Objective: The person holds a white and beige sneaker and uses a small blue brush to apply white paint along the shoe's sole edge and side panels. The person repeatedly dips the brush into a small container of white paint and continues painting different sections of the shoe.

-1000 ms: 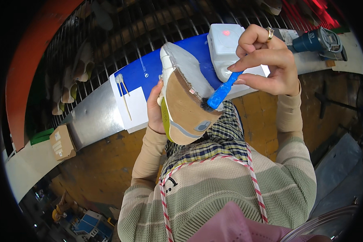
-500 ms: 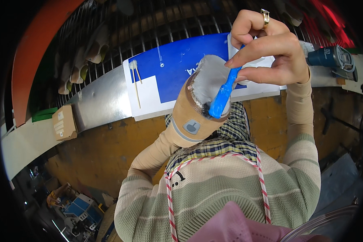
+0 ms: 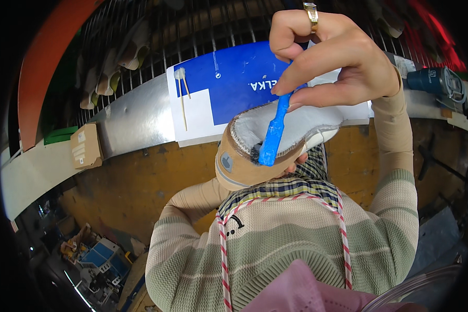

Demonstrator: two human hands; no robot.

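My left hand [image 3: 298, 162] holds a tan shoe upper [image 3: 255, 161] from beneath, with only a few fingertips showing under its edge. The shoe's grey-white underside [image 3: 296, 122] faces up toward me. My right hand [image 3: 333, 57], with a gold ring on one finger, pinches a blue brush [image 3: 273, 134] by its handle. The brush's dark bristles touch the inside of the heel end of the shoe.
A blue and white sheet [image 3: 223, 88] with two cotton swabs [image 3: 182, 96] lies on a metal ledge [image 3: 135, 122]. A small cardboard box [image 3: 86, 146] sits at left. A blue power tool [image 3: 437, 83] lies at right. Shoe parts [image 3: 104, 78] hang on a wire rack behind.
The shoe has turned so that its underside faces up more. The brush has moved down to the heel end, and both hands have come closer to the camera.
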